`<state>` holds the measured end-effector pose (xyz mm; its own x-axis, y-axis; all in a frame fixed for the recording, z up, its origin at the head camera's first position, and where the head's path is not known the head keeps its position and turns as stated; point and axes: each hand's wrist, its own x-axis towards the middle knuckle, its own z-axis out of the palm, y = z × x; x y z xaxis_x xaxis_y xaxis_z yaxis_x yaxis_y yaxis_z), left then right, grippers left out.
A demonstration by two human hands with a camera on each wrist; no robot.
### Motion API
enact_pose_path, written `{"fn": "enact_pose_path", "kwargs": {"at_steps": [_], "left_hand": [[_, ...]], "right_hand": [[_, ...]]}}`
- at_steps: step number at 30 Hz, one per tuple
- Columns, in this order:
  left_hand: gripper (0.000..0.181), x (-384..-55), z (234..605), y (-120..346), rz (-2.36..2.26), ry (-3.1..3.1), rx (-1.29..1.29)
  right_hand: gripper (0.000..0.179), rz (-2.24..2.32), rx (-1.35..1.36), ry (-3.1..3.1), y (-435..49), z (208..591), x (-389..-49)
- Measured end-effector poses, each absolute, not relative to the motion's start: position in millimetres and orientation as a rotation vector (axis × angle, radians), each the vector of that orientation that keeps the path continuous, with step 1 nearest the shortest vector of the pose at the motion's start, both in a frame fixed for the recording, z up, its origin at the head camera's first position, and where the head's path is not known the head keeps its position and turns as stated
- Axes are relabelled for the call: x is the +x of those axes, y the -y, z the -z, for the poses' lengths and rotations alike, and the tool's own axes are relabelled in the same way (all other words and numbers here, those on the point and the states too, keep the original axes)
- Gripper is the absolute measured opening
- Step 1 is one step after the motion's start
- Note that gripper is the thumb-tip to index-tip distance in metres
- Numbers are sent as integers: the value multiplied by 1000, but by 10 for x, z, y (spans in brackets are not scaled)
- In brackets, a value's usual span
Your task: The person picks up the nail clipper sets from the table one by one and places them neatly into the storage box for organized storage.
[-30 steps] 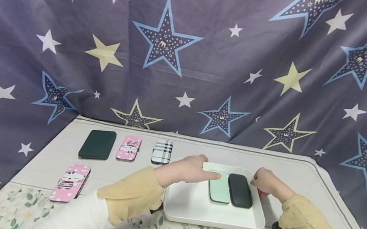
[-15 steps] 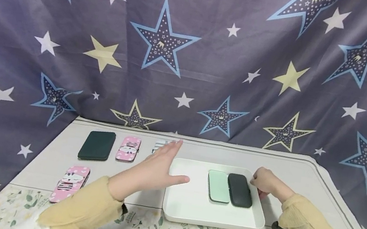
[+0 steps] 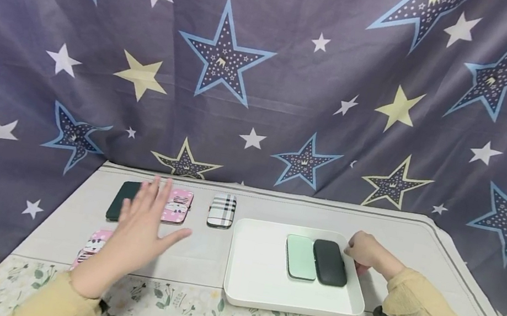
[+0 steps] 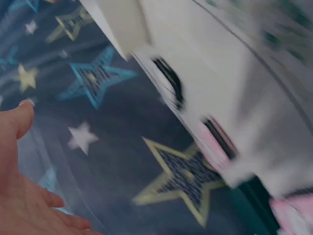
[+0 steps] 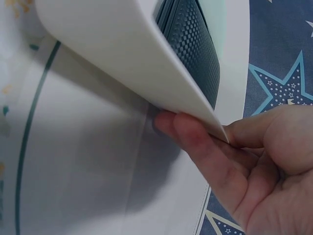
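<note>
Cases number six (two pink), two inside one white tray.

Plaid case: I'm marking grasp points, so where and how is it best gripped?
Probably the middle of its long sides, left hand coming from above: the plaid case lies flat, its narrow width suits a pinch, and it sits apart from the pink case at its left and the white tray.

Looks like smooth plastic on the white tray, woven-textured on the black case, smooth on the mint-green case; hangs as creased cloth in the starry backdrop.
</note>
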<state>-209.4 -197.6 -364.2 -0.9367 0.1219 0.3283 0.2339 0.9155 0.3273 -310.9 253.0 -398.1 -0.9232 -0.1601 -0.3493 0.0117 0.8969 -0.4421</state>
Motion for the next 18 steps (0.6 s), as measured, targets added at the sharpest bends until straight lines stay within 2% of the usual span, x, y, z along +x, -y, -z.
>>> {"fn": "enact_pose_path", "kwargs": {"at_steps": [9,18], "left_hand": [[105,-2088,3861,2697,600,2790,-38],[105,-2042,4076,3043,668,2916,14]], "right_hand": [[26,618,-99,-2685,-2521,3987,-3121],[26,624,-97,-2691,-2517,3989,-3106]]}}
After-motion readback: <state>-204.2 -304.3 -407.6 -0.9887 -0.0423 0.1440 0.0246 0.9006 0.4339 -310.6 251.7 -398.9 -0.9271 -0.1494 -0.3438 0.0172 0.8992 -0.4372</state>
